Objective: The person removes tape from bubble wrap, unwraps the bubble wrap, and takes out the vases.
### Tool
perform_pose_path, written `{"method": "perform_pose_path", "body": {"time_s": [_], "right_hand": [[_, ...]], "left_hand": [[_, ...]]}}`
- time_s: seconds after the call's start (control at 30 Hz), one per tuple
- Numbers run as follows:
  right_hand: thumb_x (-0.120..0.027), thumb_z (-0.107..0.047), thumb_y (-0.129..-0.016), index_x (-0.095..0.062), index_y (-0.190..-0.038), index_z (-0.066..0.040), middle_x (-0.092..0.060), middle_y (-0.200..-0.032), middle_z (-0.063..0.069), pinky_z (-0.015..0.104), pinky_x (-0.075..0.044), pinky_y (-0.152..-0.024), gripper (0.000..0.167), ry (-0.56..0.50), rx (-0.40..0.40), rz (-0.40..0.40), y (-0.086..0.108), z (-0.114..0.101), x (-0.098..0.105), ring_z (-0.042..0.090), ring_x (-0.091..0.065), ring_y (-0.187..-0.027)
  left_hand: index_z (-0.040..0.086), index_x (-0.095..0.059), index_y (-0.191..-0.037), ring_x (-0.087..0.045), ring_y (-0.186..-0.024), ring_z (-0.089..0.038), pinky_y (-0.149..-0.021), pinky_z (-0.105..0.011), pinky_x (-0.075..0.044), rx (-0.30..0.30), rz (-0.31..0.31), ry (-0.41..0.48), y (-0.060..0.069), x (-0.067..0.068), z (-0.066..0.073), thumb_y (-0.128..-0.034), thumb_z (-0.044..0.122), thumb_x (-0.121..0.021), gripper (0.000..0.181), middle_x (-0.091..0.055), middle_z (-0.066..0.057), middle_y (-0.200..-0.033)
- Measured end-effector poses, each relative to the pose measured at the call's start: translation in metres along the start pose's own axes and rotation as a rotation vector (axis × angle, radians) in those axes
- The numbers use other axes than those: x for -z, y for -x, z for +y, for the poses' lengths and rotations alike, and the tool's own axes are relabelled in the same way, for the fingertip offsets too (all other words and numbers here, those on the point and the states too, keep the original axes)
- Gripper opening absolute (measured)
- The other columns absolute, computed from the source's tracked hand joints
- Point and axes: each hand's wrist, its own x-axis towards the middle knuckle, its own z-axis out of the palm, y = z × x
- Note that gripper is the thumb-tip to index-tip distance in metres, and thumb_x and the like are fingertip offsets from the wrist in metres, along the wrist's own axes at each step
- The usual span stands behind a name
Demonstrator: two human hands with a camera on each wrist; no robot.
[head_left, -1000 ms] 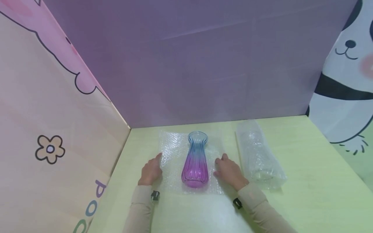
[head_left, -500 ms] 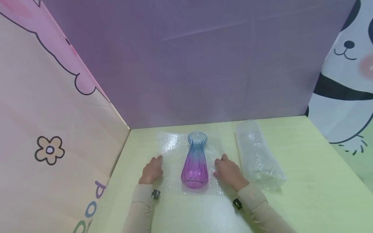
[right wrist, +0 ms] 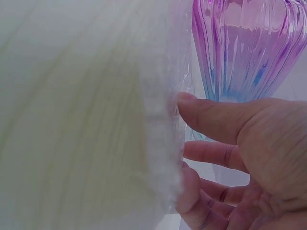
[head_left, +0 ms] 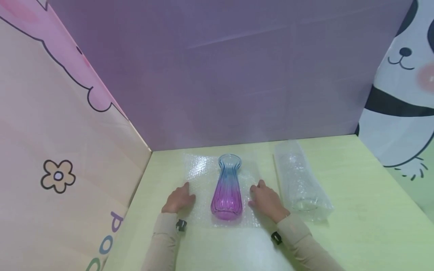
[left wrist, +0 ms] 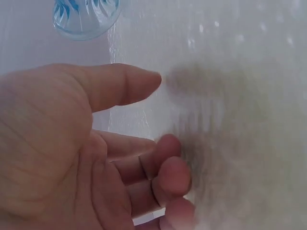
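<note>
A ribbed glass vase (head_left: 228, 192), blue at the neck and purple at the base, lies on a flat sheet of bubble wrap (head_left: 200, 207). My left hand (head_left: 178, 199) is at the sheet's left edge; in the left wrist view its thumb (left wrist: 139, 84) stands apart from the bent fingers. At the right edge of the sheet, my right hand (head_left: 268, 201) grips the wrap. Its thumb (right wrist: 211, 115) and curled fingers meet that edge in the right wrist view, though the exact contact is partly hidden.
To the right lies another see-through object wrapped in bubble wrap (head_left: 298, 180). The pale wood-grain table (head_left: 359, 210) ends at a purple back wall (head_left: 220, 75). Printed panels stand at left and right, with a flower (head_left: 58, 175) on the left one.
My left hand has shifted slightly, and its thumb has come out to the right over the sheet. The right hand, the vase and the wrapped object have stayed in place.
</note>
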Motion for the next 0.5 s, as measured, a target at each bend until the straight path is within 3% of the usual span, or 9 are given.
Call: {"method": "perform_pose_path", "body": {"time_s": [0.23, 0.5], "right_hand": [[-0.086, -0.023, -0.08, -0.068, -0.104, 0.0, -0.054, -0.093, 0.014, 0.032, -0.05, -0.053, 0.038, -0.018, 0.002, 0.0, 0.001, -0.001, 0.002, 0.02, -0.051, -0.066], [-0.087, -0.022, -0.079, -0.067, -0.102, -0.001, -0.053, -0.092, 0.013, 0.031, -0.049, -0.054, 0.037, -0.03, -0.005, -0.005, 0.001, -0.001, 0.002, 0.02, -0.05, -0.067]], "left_hand": [[-0.007, -0.036, -0.152, -0.059, -0.123, -0.053, -0.103, -0.065, -0.05, 0.028, 0.007, -0.027, -0.003, -0.002, 0.004, -0.1009, 0.036, -0.056, 0.07, -0.056, -0.035, -0.139], [-0.008, -0.041, -0.149, -0.061, -0.12, -0.051, -0.101, -0.064, -0.051, -0.017, 0.038, -0.031, -0.003, -0.005, 0.013, -0.0996, 0.033, -0.059, 0.067, -0.059, -0.034, -0.136]]}}
